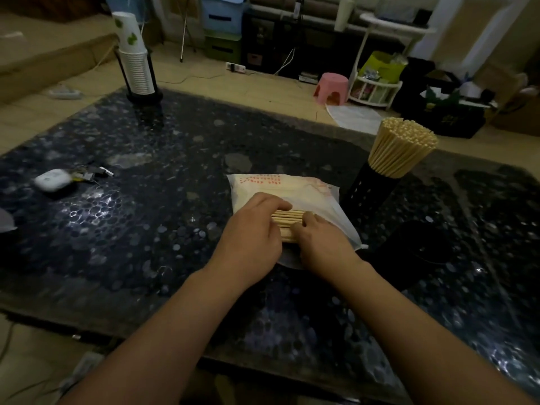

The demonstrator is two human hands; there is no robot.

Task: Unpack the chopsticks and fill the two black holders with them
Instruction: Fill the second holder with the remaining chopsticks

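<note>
A white plastic packet (295, 188) with red print lies flat on the dark table, its near end open. A row of pale wooden chopsticks (287, 222) shows there between my two hands. My left hand (252, 232) grips their left side with fingers curled over the top. My right hand (320, 242) holds their right side, fingertips pressed on the sticks. A black perforated holder (368, 192) stands just right of the packet, packed full with chopsticks (401, 146). A second dark round holder (420, 249) sits nearer, to the right of my right hand, hard to make out.
The speckled dark table (146, 229) has its front edge close to me. A stack of paper cups (136, 62) in a black stand is at the far left. A small white case (54, 179) and clutter lie at the left. A pink stool (331, 87) and boxes stand on the floor beyond.
</note>
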